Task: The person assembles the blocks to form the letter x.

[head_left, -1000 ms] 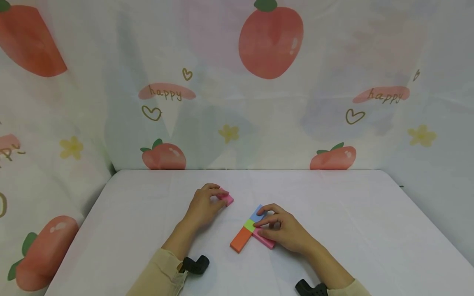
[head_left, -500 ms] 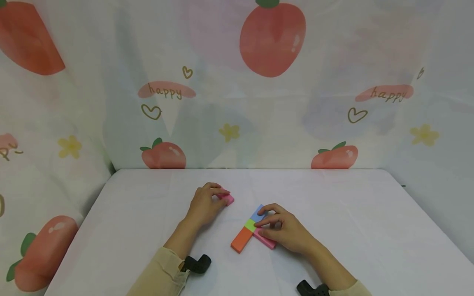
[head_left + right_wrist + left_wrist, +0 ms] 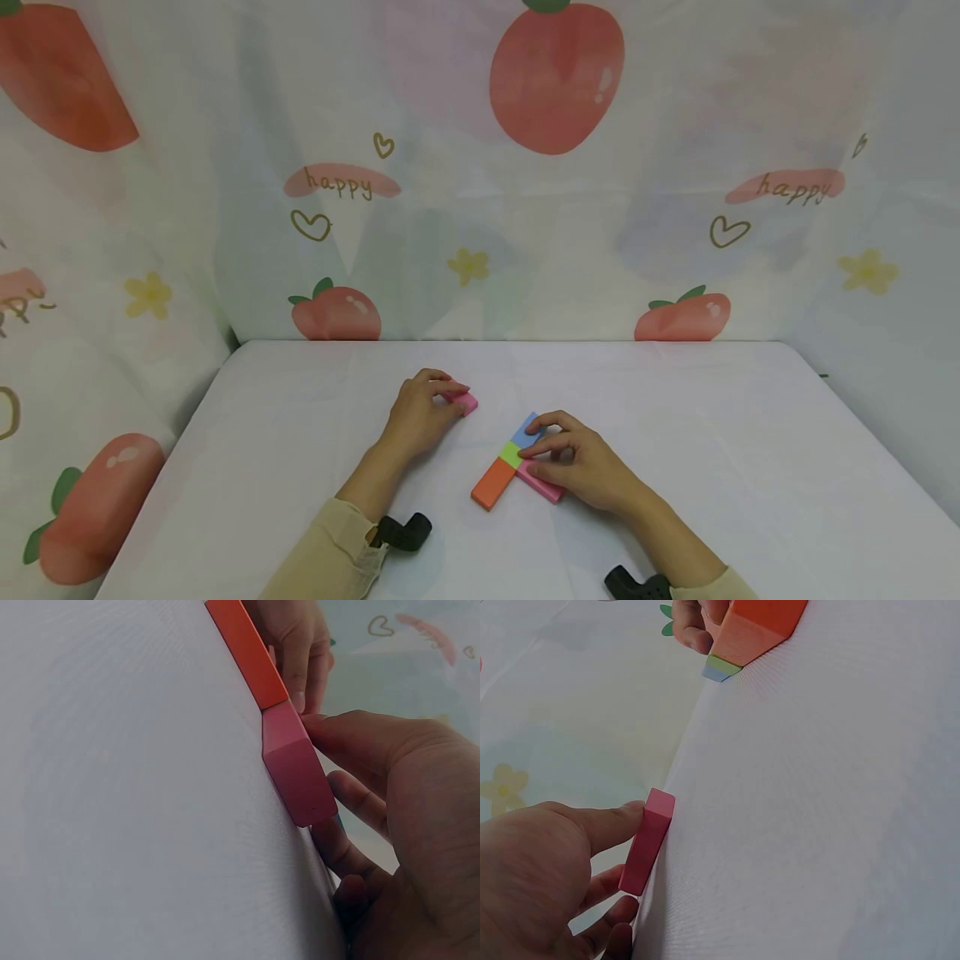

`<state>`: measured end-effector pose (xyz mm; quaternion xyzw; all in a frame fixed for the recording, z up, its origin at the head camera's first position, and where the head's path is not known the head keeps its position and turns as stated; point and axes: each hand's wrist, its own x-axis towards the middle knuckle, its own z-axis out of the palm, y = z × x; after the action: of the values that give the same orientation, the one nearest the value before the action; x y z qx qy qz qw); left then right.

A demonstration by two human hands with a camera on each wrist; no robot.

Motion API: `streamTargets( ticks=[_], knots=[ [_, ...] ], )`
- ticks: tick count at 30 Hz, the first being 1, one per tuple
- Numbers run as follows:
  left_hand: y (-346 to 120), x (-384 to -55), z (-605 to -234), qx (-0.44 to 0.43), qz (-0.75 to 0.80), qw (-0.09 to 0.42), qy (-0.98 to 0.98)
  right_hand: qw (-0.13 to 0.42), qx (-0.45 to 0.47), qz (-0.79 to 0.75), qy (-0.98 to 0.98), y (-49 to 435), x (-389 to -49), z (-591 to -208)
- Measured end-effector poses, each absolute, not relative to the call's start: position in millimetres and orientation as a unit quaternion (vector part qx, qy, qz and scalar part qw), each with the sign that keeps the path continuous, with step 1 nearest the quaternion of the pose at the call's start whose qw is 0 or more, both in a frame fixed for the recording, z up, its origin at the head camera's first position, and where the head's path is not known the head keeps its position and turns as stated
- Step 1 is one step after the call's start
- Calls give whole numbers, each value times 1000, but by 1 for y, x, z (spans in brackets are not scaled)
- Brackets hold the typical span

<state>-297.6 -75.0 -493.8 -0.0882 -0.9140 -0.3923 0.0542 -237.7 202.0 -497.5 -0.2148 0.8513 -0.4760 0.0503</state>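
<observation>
My left hand pinches a small pink block at the table's upper middle. Thumb and fingers lie on opposite sides of this pink block in the left wrist view. My right hand holds a longer pink block, thumb on its upper face and a fingertip by the green block. Another finger touches the blue block. Blue, green and orange blocks form a slanting line; the longer pink block branches off toward lower right. In the right wrist view, it touches the orange block.
A white-covered table lies under everything. Behind it hangs a cloth printed with fruit, hearts and flowers. Black wrist mounts are on both wrists, beside beige sleeves.
The view has shifted slightly. Both hands keep their grips, and the blocks hold the same arrangement.
</observation>
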Motion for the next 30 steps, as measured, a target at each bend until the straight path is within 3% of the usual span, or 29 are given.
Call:
streamTargets(
  ticks=[30],
  knots=[
    [-74, -297, -494, -96, -375, 58, -920, 54, -206, -470, 857, 201, -239, -498]
  ],
)
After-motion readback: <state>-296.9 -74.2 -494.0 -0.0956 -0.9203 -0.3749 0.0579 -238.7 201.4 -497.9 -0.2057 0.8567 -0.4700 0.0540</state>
